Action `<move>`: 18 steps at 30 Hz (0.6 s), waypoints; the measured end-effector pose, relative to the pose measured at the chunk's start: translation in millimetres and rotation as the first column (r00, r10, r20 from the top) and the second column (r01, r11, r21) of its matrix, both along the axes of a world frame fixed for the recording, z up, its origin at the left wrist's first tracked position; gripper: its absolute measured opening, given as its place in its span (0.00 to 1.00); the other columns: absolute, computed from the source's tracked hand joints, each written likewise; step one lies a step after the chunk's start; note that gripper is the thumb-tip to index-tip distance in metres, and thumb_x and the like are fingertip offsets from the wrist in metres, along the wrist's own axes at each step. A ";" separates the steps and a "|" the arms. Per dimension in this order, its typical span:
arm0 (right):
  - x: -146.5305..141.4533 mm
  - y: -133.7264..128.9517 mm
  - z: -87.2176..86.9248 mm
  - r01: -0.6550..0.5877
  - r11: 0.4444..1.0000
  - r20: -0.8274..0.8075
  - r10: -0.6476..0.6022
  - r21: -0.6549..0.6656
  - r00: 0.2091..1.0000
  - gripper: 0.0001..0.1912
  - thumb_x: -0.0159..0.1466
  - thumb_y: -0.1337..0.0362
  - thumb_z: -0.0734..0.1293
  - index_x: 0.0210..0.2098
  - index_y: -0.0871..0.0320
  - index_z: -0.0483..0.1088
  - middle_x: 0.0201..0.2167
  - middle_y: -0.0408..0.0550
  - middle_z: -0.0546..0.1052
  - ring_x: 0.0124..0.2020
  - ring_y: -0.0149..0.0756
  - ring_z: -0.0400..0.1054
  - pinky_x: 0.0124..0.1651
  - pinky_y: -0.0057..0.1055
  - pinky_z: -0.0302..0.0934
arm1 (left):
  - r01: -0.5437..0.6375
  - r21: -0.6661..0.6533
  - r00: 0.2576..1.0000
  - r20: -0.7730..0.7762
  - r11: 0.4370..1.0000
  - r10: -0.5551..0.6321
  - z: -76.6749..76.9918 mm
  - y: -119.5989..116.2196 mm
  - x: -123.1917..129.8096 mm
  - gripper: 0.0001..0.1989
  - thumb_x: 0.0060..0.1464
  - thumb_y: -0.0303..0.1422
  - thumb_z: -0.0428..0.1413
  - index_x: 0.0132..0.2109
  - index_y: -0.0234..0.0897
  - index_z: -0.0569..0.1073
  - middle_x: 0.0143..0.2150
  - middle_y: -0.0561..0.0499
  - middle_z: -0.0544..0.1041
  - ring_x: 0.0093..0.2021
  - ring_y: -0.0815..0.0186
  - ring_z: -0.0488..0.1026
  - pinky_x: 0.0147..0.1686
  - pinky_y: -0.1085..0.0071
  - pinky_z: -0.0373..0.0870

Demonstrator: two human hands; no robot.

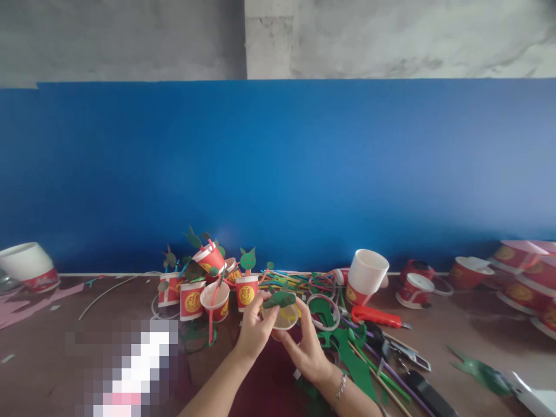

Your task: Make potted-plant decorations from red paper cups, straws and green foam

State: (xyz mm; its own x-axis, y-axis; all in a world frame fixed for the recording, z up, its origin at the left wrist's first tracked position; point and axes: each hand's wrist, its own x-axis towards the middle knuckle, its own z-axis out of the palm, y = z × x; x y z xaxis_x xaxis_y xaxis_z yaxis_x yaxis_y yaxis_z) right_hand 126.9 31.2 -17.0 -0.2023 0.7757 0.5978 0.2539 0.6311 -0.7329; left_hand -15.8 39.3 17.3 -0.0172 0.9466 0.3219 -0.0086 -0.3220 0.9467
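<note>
A paper cup [286, 319] with a white rim is held in front of me, its mouth tipped toward me. A dark green cut-out [280, 299] stands at the cup's far rim. My left hand [255, 327] is closed at the cup's left side, with the thumb and fingertips at the green piece. My right hand [307, 350] grips the cup from the right, fingers along its side and thumb low at the front. Whether the green piece is fixed to the cup cannot be seen. Just left stands a red cup with a green cut-out figure [248, 259].
Several decorated red cups [192, 301] stand at left. A stack of white cups [368, 269], an orange-red utility knife [377, 317], green scraps [354, 359], straws and scissors [410, 354] lie at right. More cups [519, 289] line the far right. A blue panel [278, 168] rises behind.
</note>
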 end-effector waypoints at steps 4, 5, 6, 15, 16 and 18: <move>-0.5 0.1 -0.8 0.017 1.000 -0.013 -0.017 -0.009 1.000 0.29 0.63 0.62 0.63 0.60 0.54 0.48 0.55 0.56 0.63 0.56 0.46 0.59 0.57 0.43 0.58 | -0.021 0.019 1.000 -0.019 1.000 0.021 -3.0 0.0 1.0 0.10 0.53 0.37 0.55 0.39 0.36 0.70 0.34 0.49 0.75 0.37 0.62 0.73 0.36 0.69 0.71; -0.5 0.1 -1.6 0.025 1.000 -0.011 -0.025 -0.007 1.000 0.29 0.63 0.62 0.63 0.60 0.54 0.48 0.55 0.56 0.63 0.56 0.46 0.60 0.57 0.43 0.58 | -0.020 0.020 0.999 -0.029 1.000 0.020 -4.0 -0.1 1.2 0.09 0.53 0.37 0.55 0.39 0.36 0.70 0.35 0.49 0.75 0.37 0.62 0.74 0.37 0.69 0.71; -0.4 0.1 -2.5 0.032 0.999 -0.008 -0.032 -0.008 0.999 0.28 0.63 0.62 0.63 0.59 0.54 0.48 0.55 0.56 0.63 0.55 0.46 0.60 0.56 0.43 0.58 | -0.019 0.021 0.999 -0.037 1.000 0.019 -5.0 -0.2 1.4 0.09 0.54 0.37 0.54 0.40 0.36 0.70 0.35 0.49 0.75 0.37 0.62 0.74 0.38 0.68 0.71; 0.4 1.4 -7.9 0.028 0.997 0.002 -0.028 -0.066 1.000 0.30 0.63 0.61 0.62 0.61 0.55 0.45 0.57 0.56 0.62 0.58 0.47 0.58 0.57 0.42 0.58 | 0.019 -0.029 0.997 0.082 0.999 -0.016 -3.1 -3.2 4.7 0.15 0.55 0.37 0.53 0.48 0.37 0.65 0.44 0.45 0.76 0.44 0.60 0.74 0.44 0.64 0.70; 0.1 2.2 -9.4 0.042 0.996 0.004 -0.041 -0.078 0.999 0.31 0.64 0.60 0.62 0.61 0.55 0.45 0.58 0.56 0.61 0.59 0.47 0.57 0.58 0.43 0.56 | 0.018 -0.031 0.994 0.105 0.999 -0.015 -1.3 -3.8 4.9 0.15 0.55 0.37 0.53 0.49 0.37 0.65 0.46 0.44 0.75 0.45 0.59 0.74 0.45 0.64 0.70; -0.5 4.0 -12.8 0.085 0.991 0.001 -0.086 -0.099 0.996 0.31 0.64 0.59 0.62 0.61 0.55 0.44 0.59 0.57 0.59 0.60 0.48 0.55 0.60 0.45 0.54 | 0.016 -0.025 0.990 0.138 1.000 -0.012 1.8 -4.4 4.6 0.16 0.55 0.36 0.53 0.49 0.37 0.65 0.48 0.43 0.74 0.47 0.58 0.73 0.47 0.63 0.69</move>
State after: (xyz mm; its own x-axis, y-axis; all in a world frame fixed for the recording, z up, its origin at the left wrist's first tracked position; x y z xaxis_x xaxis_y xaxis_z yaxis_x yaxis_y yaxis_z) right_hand 126.4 35.2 -29.9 -0.1306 0.8456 0.5176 0.3011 0.5313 -0.7919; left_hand -11.1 34.9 19.1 -0.0466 0.9551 0.2925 -0.1435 -0.2962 0.9443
